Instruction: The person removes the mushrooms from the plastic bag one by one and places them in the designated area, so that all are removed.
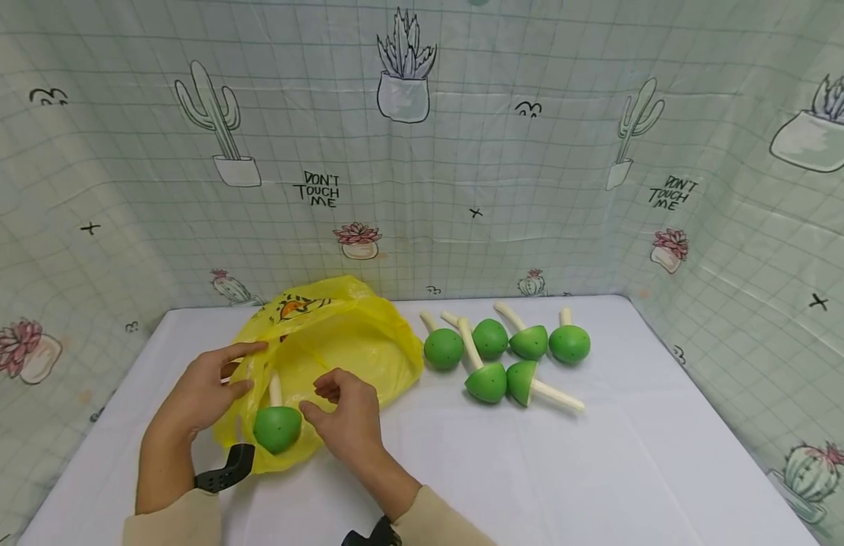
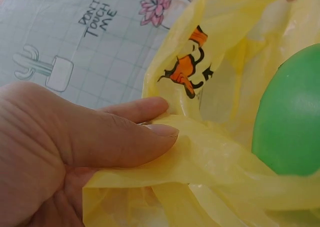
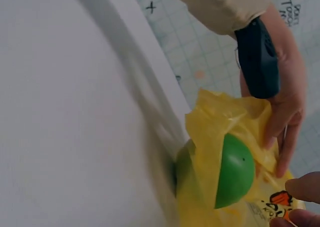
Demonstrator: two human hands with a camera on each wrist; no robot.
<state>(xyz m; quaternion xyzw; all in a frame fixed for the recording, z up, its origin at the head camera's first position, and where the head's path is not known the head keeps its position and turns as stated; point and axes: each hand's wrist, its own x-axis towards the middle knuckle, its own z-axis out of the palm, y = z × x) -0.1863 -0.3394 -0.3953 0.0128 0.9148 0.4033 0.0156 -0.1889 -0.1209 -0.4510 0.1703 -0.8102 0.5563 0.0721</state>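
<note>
A yellow plastic bag (image 1: 353, 337) lies on the table with its mouth held wide. My left hand (image 1: 202, 390) pinches the bag's left edge between thumb and fingers; the thumb pressing on the film shows closely in the left wrist view. Inside the bag's mouth sits a mushroom-shaped piece (image 1: 277, 430), with a green dotted dome and a pale stem pointing away from me. Its dome (image 3: 237, 171) is partly covered by the yellow film in the right wrist view. My right hand (image 1: 349, 417) hovers over the bag just right of the dome, fingers loosely bent and nothing between them.
Several more green mushroom-shaped pieces (image 1: 486, 383) lie in a loose cluster right of the bag, stems pointing various ways. The white table (image 1: 531, 470) is bordered by a cactus-printed cloth (image 1: 462, 159) at the back and sides.
</note>
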